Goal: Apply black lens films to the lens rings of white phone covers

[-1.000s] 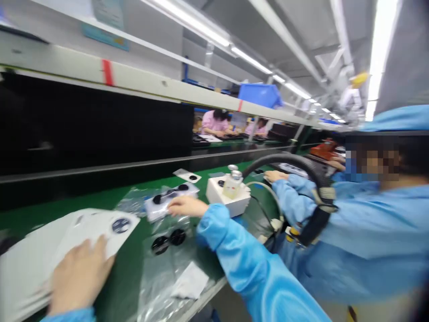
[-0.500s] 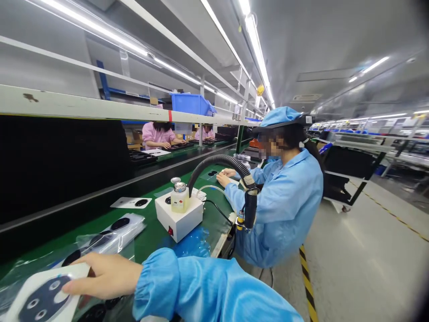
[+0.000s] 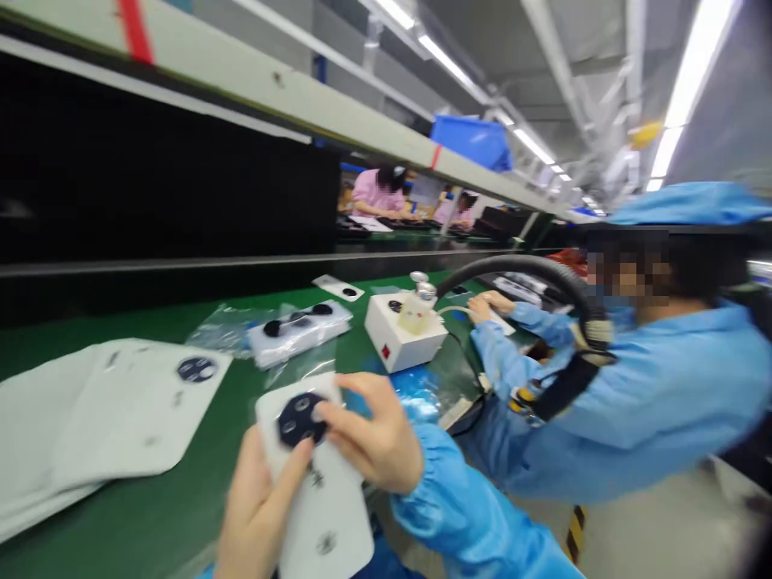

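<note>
I hold a white phone back cover (image 3: 329,507) with a round black camera ring in front of me, above the near edge of the green belt (image 3: 145,515). My left hand (image 3: 256,515) grips its lower left side from below. My right hand (image 3: 374,438) pinches the top of the cover, fingers at the black ring. Both arms wear blue sleeves. The picture is smeared by motion.
A stack of white covers (image 3: 90,418) lies at the left. Bagged covers (image 3: 298,330) and a white box with a small bottle (image 3: 401,338) stand further along the belt. A co-worker in blue (image 3: 651,386) sits close on the right beside a black hose (image 3: 531,273).
The view swung back left and down. The white cover, held by my right hand alone half a second ago, is now gripped by both hands near the belt's front edge.
</note>
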`<state>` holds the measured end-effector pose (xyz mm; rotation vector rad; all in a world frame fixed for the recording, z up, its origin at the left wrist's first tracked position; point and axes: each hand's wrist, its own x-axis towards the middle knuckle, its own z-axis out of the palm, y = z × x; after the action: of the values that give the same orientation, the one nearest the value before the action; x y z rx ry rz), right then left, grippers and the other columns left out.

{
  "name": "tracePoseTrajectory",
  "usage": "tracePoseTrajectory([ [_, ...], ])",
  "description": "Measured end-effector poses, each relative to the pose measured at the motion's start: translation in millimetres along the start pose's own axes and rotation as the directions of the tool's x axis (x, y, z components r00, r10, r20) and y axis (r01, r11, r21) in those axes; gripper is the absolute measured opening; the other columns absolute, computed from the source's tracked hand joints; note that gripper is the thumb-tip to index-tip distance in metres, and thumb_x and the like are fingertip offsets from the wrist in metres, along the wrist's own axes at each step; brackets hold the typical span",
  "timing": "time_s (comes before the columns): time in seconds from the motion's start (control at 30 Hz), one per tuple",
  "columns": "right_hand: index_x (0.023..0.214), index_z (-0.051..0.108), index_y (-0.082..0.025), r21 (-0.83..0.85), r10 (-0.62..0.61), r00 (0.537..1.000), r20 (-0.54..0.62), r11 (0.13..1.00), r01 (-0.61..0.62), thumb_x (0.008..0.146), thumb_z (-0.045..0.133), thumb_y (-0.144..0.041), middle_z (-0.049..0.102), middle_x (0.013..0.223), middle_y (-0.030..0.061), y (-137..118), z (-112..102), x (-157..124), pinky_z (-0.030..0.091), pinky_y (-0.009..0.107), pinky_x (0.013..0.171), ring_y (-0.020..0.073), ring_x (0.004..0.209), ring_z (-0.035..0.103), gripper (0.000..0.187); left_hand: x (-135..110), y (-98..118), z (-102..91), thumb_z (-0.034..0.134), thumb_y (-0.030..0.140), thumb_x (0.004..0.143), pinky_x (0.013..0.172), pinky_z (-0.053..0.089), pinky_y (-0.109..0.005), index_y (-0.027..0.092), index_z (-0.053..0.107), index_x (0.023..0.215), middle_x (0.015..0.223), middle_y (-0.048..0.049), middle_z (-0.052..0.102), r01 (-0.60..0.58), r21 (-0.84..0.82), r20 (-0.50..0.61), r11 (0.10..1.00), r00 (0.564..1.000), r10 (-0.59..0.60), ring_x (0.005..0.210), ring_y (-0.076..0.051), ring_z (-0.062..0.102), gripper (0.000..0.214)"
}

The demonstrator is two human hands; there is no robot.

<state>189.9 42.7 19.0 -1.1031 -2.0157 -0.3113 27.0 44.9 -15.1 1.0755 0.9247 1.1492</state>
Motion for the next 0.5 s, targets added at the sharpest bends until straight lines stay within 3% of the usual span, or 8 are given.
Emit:
tracePoseTrajectory([
  [0.07, 0.126, 0.048, -0.026, 0.015, -0.004, 1.000, -0.001, 1.000, 0.004, 0.085, 0.050, -0.021, 0.049, 0.122, 0.0113, 3.0, -7.1, -2.8, 0.043, 0.044, 0.093, 0.0272, 0.113, 0.048, 0.041, -2.1, 10.8, 15.0, 0.067, 0.034, 0.076, 0.061, 0.052, -0.027, 0.024, 0.055, 0.109, 0.095, -0.0034, 0.067, -0.007, 0.005, -0.049, 1.000, 0.999, 0.007, 0.081, -0.023, 0.065, 0.037],
  [0.17, 0.124, 0.050, -0.023, -0.082, -0.050, 0.999, -0.002, 0.995, 0.050, 0.086, 0.050, -0.024, 0.047, 0.121, 0.0121, 5.7, -14.1, 1.7, 0.041, 0.049, 0.090, 0.0306, 0.111, 0.046, 0.039, 0.4, 22.9, 30.2, 0.063, 0.035, 0.078, 0.059, 0.051, -0.027, 0.023, 0.055, 0.106, 0.088, -0.0027, 0.066, -0.026, 0.002, -0.025, 1.000, 0.999, 0.026, 0.071, -0.019, 0.064, 0.032],
  [0.33, 0.107, 0.062, -0.020, -0.168, -0.165, 0.985, -0.044, 0.973, 0.156, 0.084, 0.053, -0.017, 0.052, 0.110, 0.0102, 0.3, -16.0, 12.3, 0.042, 0.047, 0.084, 0.0272, 0.102, 0.049, 0.024, -0.5, 23.5, 30.8, 0.055, 0.034, 0.083, 0.058, 0.048, -0.024, 0.021, 0.053, 0.095, 0.071, 0.0023, 0.059, -0.028, 0.063, 0.043, 0.998, 0.999, 0.026, 0.065, -0.015, 0.059, 0.018],
  [0.43, 0.101, 0.063, -0.020, -0.078, -0.153, 0.988, -0.028, 0.986, 0.150, 0.083, 0.055, -0.014, 0.055, 0.101, 0.0081, -0.4, -17.0, 16.5, 0.045, 0.041, 0.076, 0.0216, 0.091, 0.052, 0.021, 0.0, 21.1, 28.7, 0.054, 0.036, 0.083, 0.054, 0.046, -0.023, 0.020, 0.051, 0.091, 0.066, 0.0032, 0.058, -0.025, 0.119, 0.039, 0.993, 0.999, 0.020, 0.062, -0.015, 0.059, 0.018],
  [0.5, 0.101, 0.060, -0.018, 0.035, -0.053, 0.998, -0.024, 0.998, 0.054, 0.082, 0.056, -0.012, 0.055, 0.095, 0.0070, 1.0, -18.1, 19.1, 0.048, 0.035, 0.071, 0.0175, 0.085, 0.053, 0.020, 0.2, 20.4, 28.8, 0.054, 0.038, 0.083, 0.048, 0.043, -0.023, 0.020, 0.049, 0.088, 0.065, 0.0031, 0.058, -0.009, 0.179, 0.036, 0.984, 0.999, 0.002, 0.056, -0.015, 0.058, 0.019],
])
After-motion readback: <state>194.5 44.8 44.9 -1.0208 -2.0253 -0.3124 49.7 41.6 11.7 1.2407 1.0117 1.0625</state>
